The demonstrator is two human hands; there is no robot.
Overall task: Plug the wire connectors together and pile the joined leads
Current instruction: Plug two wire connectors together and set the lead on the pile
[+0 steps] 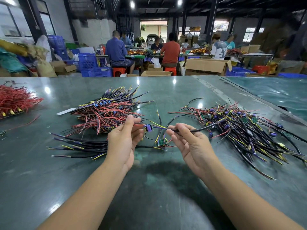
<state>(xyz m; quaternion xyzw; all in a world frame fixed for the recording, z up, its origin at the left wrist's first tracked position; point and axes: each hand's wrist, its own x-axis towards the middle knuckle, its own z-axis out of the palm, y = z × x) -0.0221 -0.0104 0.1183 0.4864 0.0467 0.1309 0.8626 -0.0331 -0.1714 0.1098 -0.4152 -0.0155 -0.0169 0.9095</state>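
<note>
While left hand (123,138) pinches connector (148,127), right hand (187,141) perhaps pinching black lead (199,129)

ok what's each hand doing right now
Left hand: pinching a small purple-and-yellow connector part on red leads.
Right hand: pinching a black sheathed cable.

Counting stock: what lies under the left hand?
Under the left hand, a bundle of black leads lies on the green table; their right ends are covered.

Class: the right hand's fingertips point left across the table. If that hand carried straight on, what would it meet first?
Probably the purple connector pinched in the left hand; the right hand holds a black lead.
</note>
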